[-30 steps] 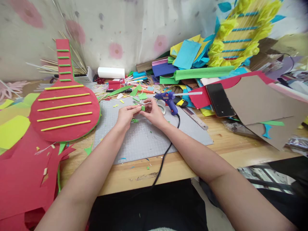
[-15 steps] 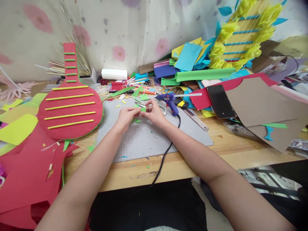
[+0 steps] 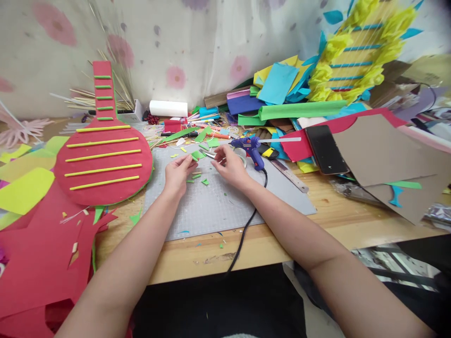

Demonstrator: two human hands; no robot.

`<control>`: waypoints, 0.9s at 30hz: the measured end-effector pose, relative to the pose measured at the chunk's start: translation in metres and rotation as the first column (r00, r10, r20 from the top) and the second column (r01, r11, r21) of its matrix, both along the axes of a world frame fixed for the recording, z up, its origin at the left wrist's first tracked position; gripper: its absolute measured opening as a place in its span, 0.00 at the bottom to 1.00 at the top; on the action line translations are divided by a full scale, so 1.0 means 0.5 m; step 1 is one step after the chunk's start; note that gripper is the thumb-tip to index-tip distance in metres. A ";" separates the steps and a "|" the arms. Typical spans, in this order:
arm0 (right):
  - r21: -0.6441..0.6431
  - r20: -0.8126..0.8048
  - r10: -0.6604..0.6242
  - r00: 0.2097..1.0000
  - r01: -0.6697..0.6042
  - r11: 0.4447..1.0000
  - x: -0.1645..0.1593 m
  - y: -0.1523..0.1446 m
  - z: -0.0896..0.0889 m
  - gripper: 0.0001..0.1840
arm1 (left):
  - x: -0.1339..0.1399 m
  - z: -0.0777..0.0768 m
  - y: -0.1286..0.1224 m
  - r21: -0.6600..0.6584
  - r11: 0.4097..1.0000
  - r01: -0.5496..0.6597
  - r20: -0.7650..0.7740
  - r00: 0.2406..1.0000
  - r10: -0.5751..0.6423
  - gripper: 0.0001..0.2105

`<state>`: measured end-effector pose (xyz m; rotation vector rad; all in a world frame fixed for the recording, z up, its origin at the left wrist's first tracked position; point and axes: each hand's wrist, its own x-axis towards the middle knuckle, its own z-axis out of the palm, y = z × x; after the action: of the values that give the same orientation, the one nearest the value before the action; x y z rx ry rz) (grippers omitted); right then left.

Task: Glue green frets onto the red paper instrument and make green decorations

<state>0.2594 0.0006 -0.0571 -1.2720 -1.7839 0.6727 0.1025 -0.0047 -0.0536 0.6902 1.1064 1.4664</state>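
Over the grey cutting mat (image 3: pixel 197 211), my left hand (image 3: pixel 177 174) pinches a small green piece (image 3: pixel 195 156) between thumb and fingertips. My right hand (image 3: pixel 229 164) is closed around scissors, with the slim silver blades (image 3: pixel 208 154) pointing left towards that piece; the handles are mostly hidden. A gap separates the two hands. Small green rolled bits (image 3: pixel 194 176) and a green scrap (image 3: pixel 205 182) lie on the mat just below them. Right behind my right hand lies a purple glue gun (image 3: pixel 251 149) with a white glue stick in its back.
A red paper guitar shape (image 3: pixel 104 159) with yellow strips stands at left, above red sheets (image 3: pixel 42 253). A metal ruler (image 3: pixel 289 175), a black phone (image 3: pixel 326 149) and brown cardboard (image 3: pixel 384 150) lie to the right. The glue gun's black cord (image 3: pixel 243 234) crosses the mat's front edge.
My hands have moved apart. The left has drawn back to the left with the green piece, and the small rolled bits on the mat now show between them.
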 end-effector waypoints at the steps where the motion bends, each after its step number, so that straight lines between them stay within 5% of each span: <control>1: 0.026 0.090 -0.050 0.995 0.048 0.999 0.008 -0.002 0.004 0.11 | -0.005 0.001 0.002 -0.016 1.000 -0.013 0.016 1.000 0.014 0.05; 5: -0.009 0.371 -0.093 0.924 0.103 0.995 0.053 -0.015 0.043 0.04 | -0.017 0.005 -0.001 -0.067 0.996 -0.053 0.031 0.998 0.055 0.03; 7: -0.171 0.475 0.054 0.878 0.032 0.985 0.092 -0.022 0.078 0.03 | -0.019 0.005 -0.003 -0.085 0.994 -0.073 0.026 0.997 0.076 0.03; 10: -0.527 0.526 0.374 0.764 -0.053 0.848 0.165 -0.027 0.128 0.15 | -0.018 0.003 -0.004 -0.087 0.993 -0.085 0.001 0.996 0.085 0.03; 11: -0.533 0.556 0.328 0.764 0.024 0.846 0.188 -0.025 0.136 0.19 | -0.017 0.002 -0.004 -0.082 0.993 -0.080 -0.014 0.997 0.079 0.03; 14: -0.288 0.641 -0.009 0.768 0.251 0.924 0.227 -0.008 0.123 0.23 | -0.016 -0.003 -0.004 -0.072 0.995 -0.062 -0.064 0.996 0.057 0.05; 17: -0.198 0.551 -0.076 0.831 0.219 0.955 0.217 0.022 0.068 0.26 | -0.015 -0.003 -0.005 -0.085 0.996 -0.015 -0.114 0.993 0.005 0.05; 21: -0.109 0.333 -0.305 0.892 0.357 0.928 0.177 0.053 0.008 0.22 | -0.021 0.003 -0.007 -0.133 0.988 0.072 -0.167 0.981 -0.094 0.05; 24: -0.120 -0.012 -0.321 0.947 0.318 0.941 0.154 0.046 0.013 0.21 | -0.030 0.010 -0.005 -0.179 0.976 0.121 -0.168 0.974 -0.152 0.05; 27: -0.171 -0.216 -0.129 0.968 0.092 0.981 0.134 0.016 0.048 0.21 | -0.040 0.013 -0.001 -0.220 0.962 0.163 -0.155 0.968 -0.200 0.03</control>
<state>0.3261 0.0084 -0.0332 -1.3332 -1.4859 0.8748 0.0823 -0.0050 -0.0471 0.7634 1.2745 1.1321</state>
